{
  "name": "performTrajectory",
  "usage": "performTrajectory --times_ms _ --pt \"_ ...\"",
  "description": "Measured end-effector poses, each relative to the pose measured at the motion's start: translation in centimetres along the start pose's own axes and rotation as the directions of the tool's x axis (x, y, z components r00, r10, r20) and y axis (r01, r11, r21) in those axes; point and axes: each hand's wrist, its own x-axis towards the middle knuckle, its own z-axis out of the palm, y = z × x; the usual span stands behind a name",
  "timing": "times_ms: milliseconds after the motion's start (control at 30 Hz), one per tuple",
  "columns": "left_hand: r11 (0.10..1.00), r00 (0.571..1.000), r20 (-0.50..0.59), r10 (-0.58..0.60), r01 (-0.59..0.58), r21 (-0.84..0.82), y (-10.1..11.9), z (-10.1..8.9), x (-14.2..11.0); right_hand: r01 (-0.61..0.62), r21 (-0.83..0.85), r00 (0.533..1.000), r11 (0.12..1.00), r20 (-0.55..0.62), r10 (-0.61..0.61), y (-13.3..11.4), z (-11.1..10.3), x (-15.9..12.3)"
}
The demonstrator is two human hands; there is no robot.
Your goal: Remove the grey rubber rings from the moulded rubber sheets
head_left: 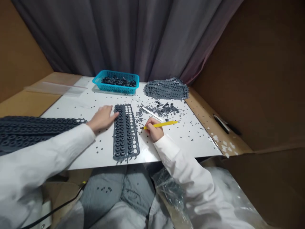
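Dark perforated sheet point(125, 133) on white tabletop point(97, 159).
Left edge touched by open left hand point(102, 119); yellow pen-shaped tool point(169, 123) gripped in right hand point(154, 131).

White light falls brightest on the table point(147, 149), with a pale glare near its front edge, while the cardboard wall point(262, 79) on the right lies in brown gloom; the curtain point(119, 38) is dim, fine detail looks soft, and shapes stretch toward the edges
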Motion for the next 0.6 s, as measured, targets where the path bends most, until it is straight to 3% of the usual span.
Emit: performTrajectory --times_ms 67,167,267,467,600 --pt "0.990 0.990 -0.036 -0.137 0.138 0.035 -1.3 0.9 3.1 0.010 -0.030 1.000 0.999 -0.025 -0.011 -0.1 -0.1 0.1" --pt "0.997 0.997 -0.007 -0.082 0.082 0.006 -1.7 1.6 6.5 0.014 -0.058 0.998 0.998 -0.059 -0.017 -0.3 -0.3 0.2" --pt "0.999 0.998 -0.034 -0.052 0.052 -0.004 -1.3 1.1 7.5 0.020 -0.066 0.997 0.998 -0.073 -0.025 -0.4 -0.5 0.0" --pt "0.998 0.975 -0.214 -0.065 0.068 0.009 -2.7 -1.4 9.4 0.010 -0.040 0.999 0.999 -0.031 -0.012 -0.4 -0.4 0.1" --pt "0.998 0.972 -0.229 -0.060 0.065 0.014 -3.4 -1.2 10.9 0.024 0.017 1.000 1.000 0.019 -0.024 -1.0 -0.4 0.9"
